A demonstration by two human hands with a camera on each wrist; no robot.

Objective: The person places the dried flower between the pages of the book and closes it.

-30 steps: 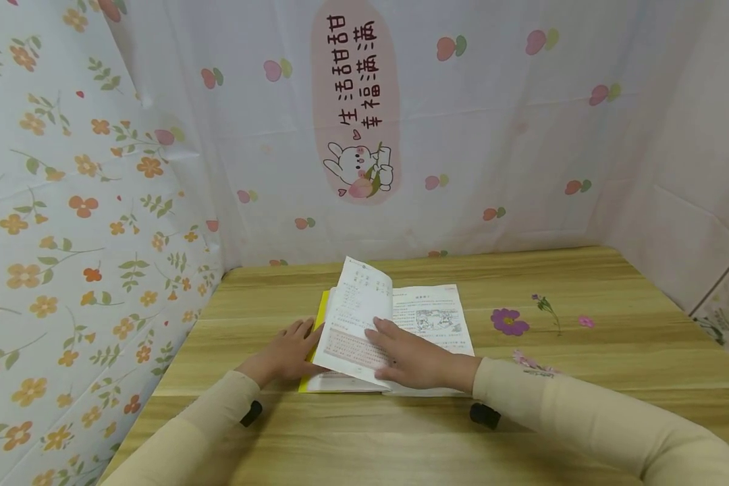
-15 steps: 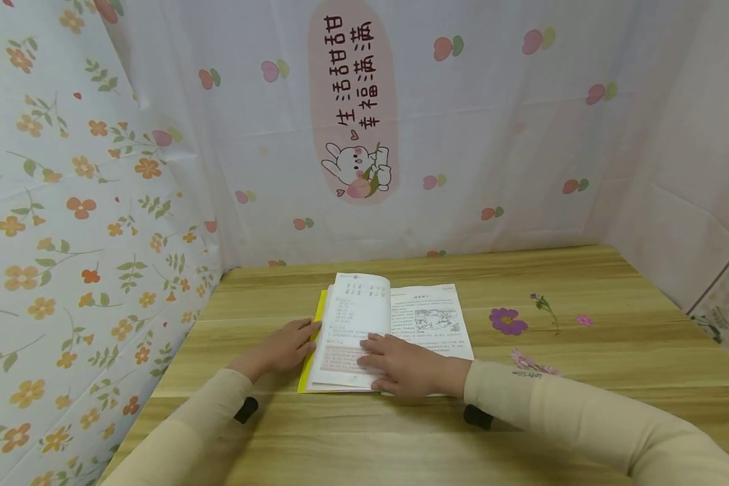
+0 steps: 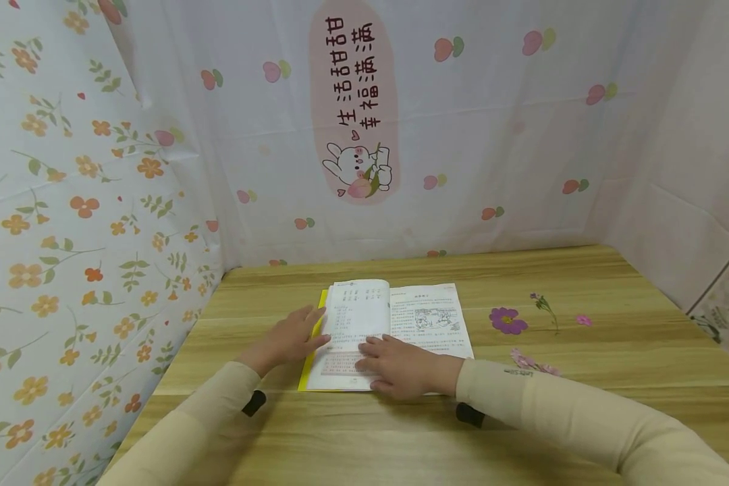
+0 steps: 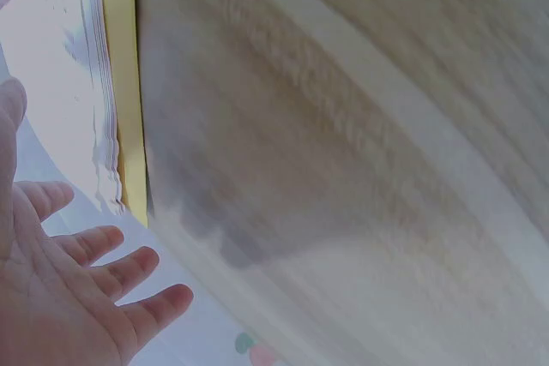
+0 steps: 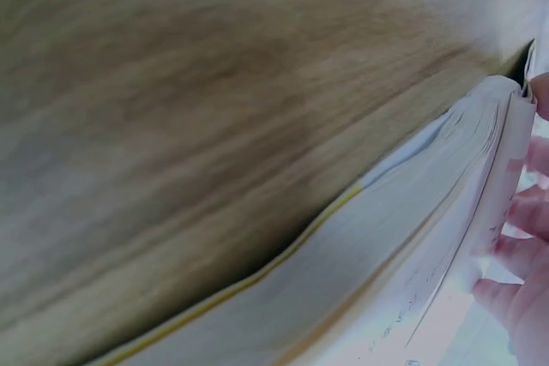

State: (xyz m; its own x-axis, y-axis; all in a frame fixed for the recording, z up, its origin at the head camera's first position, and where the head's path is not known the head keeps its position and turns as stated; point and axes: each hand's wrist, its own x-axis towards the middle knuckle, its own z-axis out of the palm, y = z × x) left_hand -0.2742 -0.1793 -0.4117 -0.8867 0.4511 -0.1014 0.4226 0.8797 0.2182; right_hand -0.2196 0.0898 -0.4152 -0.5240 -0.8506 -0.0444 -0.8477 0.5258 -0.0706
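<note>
An open book (image 3: 360,314) with printed pages and a yellow cover edge lies on the wooden table. My left hand (image 3: 287,339) is at its left edge, fingers spread, the fingertips reaching over the page margin. In the left wrist view those fingers (image 4: 141,273) look straight and apart, beside the yellow cover edge and page stack. Near the lower spine my right hand (image 3: 406,366) rests on the pages with its fingers extended leftward. The right wrist view shows the thick page stack (image 5: 369,263) from its lower edge, with the right fingertips (image 5: 515,255) on the paper.
Right of the book lie a purple flower (image 3: 507,321), a small stemmed flower (image 3: 545,307), a tiny pink blossom (image 3: 584,320) and a pink flower sprig (image 3: 533,363). A patterned curtain (image 3: 474,135) hangs behind the wooden table (image 3: 364,439).
The raised leaf has come down flat onto the left side. My left hand came out from under it to the book's left edge. The right hand slid slightly down and left.
</note>
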